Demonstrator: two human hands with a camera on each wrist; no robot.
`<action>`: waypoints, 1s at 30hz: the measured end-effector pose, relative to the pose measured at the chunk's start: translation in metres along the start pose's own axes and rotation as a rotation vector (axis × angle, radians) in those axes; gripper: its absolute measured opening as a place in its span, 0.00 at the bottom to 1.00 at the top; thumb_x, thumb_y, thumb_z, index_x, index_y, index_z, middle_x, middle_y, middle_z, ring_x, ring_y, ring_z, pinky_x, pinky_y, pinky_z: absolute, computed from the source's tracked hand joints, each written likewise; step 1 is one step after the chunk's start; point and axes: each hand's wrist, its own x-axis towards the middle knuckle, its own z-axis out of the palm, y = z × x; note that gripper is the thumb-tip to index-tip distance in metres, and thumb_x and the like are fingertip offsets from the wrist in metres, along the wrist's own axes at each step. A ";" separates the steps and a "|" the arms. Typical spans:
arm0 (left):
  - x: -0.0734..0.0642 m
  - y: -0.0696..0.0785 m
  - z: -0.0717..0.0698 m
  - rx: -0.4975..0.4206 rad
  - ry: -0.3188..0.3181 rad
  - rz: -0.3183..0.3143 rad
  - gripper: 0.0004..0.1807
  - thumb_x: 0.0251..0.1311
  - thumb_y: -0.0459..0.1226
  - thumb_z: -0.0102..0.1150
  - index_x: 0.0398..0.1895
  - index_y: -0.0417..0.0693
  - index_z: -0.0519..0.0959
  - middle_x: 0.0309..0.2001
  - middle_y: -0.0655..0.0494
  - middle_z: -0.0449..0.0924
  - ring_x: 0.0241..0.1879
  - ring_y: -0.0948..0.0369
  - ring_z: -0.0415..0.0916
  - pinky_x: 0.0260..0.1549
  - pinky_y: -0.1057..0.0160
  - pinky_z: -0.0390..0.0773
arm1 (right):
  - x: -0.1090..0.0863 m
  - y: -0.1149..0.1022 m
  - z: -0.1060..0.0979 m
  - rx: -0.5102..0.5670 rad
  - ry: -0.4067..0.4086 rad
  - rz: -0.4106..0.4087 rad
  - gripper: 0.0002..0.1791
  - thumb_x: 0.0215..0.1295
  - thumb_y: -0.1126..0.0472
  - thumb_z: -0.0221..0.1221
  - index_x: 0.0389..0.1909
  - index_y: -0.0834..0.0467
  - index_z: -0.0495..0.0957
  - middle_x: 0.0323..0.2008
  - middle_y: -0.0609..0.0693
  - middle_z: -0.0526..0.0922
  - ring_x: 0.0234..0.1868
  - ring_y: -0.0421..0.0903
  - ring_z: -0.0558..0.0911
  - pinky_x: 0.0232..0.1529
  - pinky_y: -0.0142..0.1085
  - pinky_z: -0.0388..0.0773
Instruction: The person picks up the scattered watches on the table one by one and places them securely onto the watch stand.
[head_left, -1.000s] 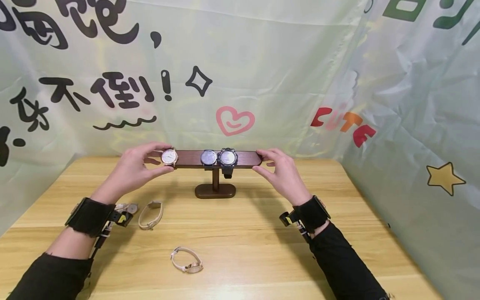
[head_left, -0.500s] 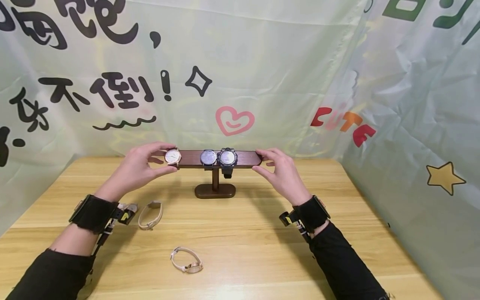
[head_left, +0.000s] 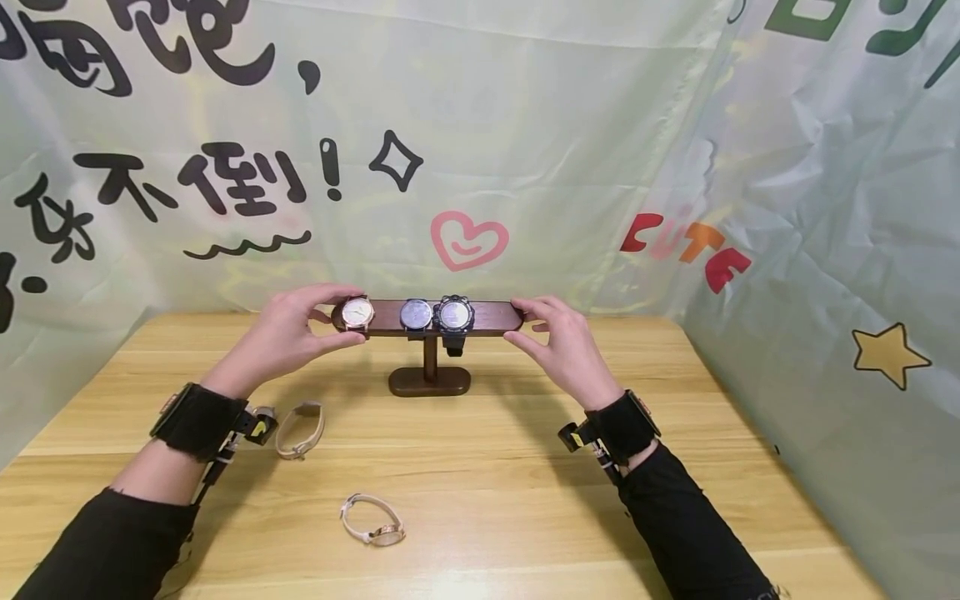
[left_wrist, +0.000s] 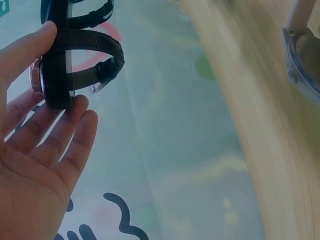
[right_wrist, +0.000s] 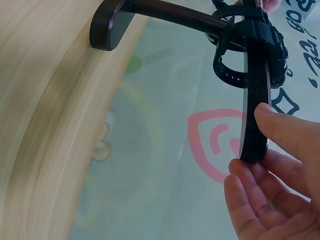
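A dark wooden watch stand (head_left: 390, 315) with a crossbar on a post stands toward the back of the table. My left hand (head_left: 291, 330) pinches a watch with a pale dial and rose-gold rim (head_left: 357, 312), looped around the bar near its left end. Its dark strap (left_wrist: 90, 40) hangs below the bar in the left wrist view. At the bar's other end, my right hand (head_left: 558, 333) holds the tip between thumb and fingers. Two dark watches sit side by side mid-bar: a smooth round watch (head_left: 416, 314) and a chunky black watch (head_left: 456, 313).
On the left of the table lie a pale-strapped watch (head_left: 300, 432) and, nearer the front, a watch with a rose-gold case (head_left: 386, 534). Another watch (head_left: 264, 412) is mostly hidden by the left wrist camera. A printed cloth (head_left: 570, 167) hangs behind.
My left hand has slid the pale-dial watch rightward along the bar, so the bar's left tip now shows beyond it. The right hand has stayed on its end.
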 end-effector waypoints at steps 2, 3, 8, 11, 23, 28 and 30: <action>0.002 0.002 0.001 0.014 -0.003 0.002 0.33 0.59 0.42 0.81 0.68 0.48 0.81 0.64 0.46 0.86 0.52 0.51 0.84 0.47 0.49 0.86 | 0.000 0.000 0.000 -0.001 0.001 -0.001 0.28 0.70 0.57 0.73 0.68 0.61 0.81 0.60 0.59 0.85 0.56 0.56 0.88 0.59 0.50 0.88; 0.003 0.003 0.001 0.021 -0.006 0.000 0.34 0.59 0.43 0.81 0.69 0.49 0.81 0.65 0.46 0.85 0.52 0.51 0.84 0.46 0.51 0.84 | 0.000 0.001 0.000 0.000 0.001 -0.003 0.28 0.70 0.57 0.73 0.68 0.62 0.81 0.60 0.59 0.85 0.56 0.56 0.88 0.58 0.50 0.88; 0.007 0.007 0.005 0.015 -0.030 -0.015 0.34 0.60 0.43 0.81 0.70 0.49 0.80 0.67 0.45 0.83 0.53 0.49 0.83 0.49 0.51 0.80 | 0.000 0.001 0.000 0.001 -0.003 -0.002 0.27 0.70 0.57 0.72 0.67 0.62 0.81 0.60 0.59 0.85 0.57 0.55 0.87 0.59 0.50 0.88; 0.010 0.008 0.007 0.000 -0.039 -0.012 0.34 0.60 0.43 0.81 0.69 0.48 0.80 0.67 0.44 0.83 0.58 0.47 0.83 0.54 0.47 0.81 | 0.000 0.001 0.000 0.005 0.000 -0.009 0.27 0.70 0.58 0.72 0.67 0.62 0.81 0.59 0.59 0.85 0.57 0.55 0.87 0.59 0.51 0.88; 0.017 0.014 0.014 -0.014 -0.047 0.009 0.33 0.60 0.43 0.81 0.68 0.47 0.81 0.65 0.45 0.85 0.56 0.48 0.83 0.52 0.49 0.81 | 0.000 0.001 0.000 0.017 -0.001 -0.008 0.28 0.70 0.58 0.73 0.67 0.61 0.81 0.60 0.58 0.85 0.56 0.54 0.88 0.59 0.50 0.88; 0.018 0.015 0.015 -0.017 -0.050 0.002 0.33 0.60 0.42 0.81 0.68 0.47 0.81 0.65 0.45 0.84 0.56 0.48 0.83 0.51 0.49 0.80 | 0.001 0.002 0.001 0.018 -0.002 -0.011 0.27 0.70 0.58 0.72 0.67 0.62 0.81 0.59 0.58 0.85 0.56 0.55 0.88 0.60 0.51 0.88; 0.018 0.015 0.015 -0.016 -0.050 0.002 0.33 0.60 0.42 0.81 0.68 0.47 0.81 0.65 0.45 0.84 0.56 0.48 0.83 0.52 0.49 0.80 | 0.000 0.002 0.001 0.017 -0.001 -0.013 0.27 0.70 0.58 0.72 0.67 0.62 0.81 0.59 0.59 0.85 0.56 0.56 0.88 0.60 0.51 0.88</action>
